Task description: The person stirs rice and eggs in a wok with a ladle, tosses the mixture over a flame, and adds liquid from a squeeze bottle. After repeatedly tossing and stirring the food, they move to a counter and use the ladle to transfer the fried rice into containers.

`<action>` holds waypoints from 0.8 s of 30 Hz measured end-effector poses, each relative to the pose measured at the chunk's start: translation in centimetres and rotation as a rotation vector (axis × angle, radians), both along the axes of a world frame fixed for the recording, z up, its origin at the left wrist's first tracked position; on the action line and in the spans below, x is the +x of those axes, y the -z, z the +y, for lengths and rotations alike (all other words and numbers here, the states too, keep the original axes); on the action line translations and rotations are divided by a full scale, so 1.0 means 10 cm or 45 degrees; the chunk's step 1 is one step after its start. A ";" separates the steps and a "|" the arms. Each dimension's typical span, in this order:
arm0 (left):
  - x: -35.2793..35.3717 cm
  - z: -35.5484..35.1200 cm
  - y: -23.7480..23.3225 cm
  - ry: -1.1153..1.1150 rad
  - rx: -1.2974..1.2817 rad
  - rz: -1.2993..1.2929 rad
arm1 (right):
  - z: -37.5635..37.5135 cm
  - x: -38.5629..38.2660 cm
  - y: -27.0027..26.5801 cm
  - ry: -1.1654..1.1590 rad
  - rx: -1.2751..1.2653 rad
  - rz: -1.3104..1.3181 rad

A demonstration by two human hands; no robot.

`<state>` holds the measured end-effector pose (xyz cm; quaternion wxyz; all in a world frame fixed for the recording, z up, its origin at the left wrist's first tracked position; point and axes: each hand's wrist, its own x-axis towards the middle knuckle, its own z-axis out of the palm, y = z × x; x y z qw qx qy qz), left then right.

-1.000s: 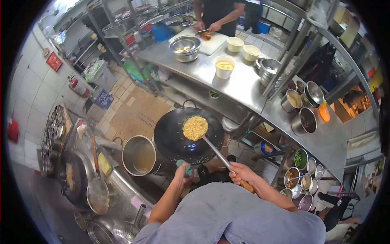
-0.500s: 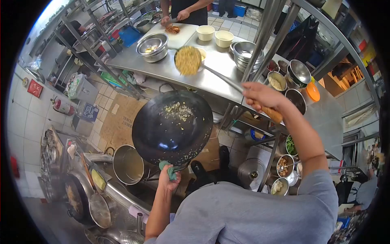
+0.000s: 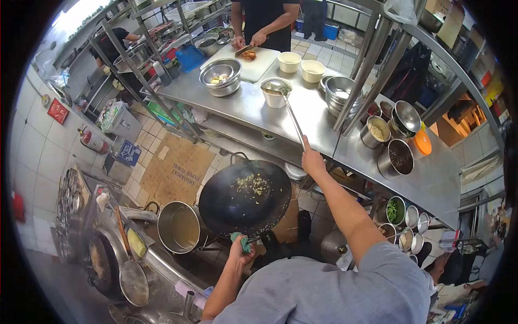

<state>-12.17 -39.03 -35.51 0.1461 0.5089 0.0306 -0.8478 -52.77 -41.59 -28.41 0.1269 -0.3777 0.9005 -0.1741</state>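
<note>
My left hand is closed on a green cloth at the near edge of a large black wok. Scattered bits of yellow rice lie in the wok. In my right hand is the handle end of a long ladle. The ladle's round bowl is over the mouth of a white tub on the steel counter, and what it holds is hard to make out.
Two white tubs and steel bowls stand on the counter. Across it, a co-worker's hands hold a knife at a white board. A pot of liquid stands left of the wok.
The ladle, heaped with yellow rice before, has come down to the white tub's mouth. My right hand has moved left and lower in view. The wok appears farther right.
</note>
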 end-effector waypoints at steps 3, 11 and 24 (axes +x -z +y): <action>-0.05 0.00 0.08 0.027 -0.021 -0.135 | 0.10 -0.11 -0.09 -0.057 -0.039 -0.055; -0.11 -0.30 0.31 -0.050 0.149 0.071 | 0.37 -0.07 -0.82 -0.037 -0.033 0.312; -0.72 -0.85 0.70 -0.234 0.141 0.117 | 1.88 1.46 0.80 -0.259 0.037 -0.503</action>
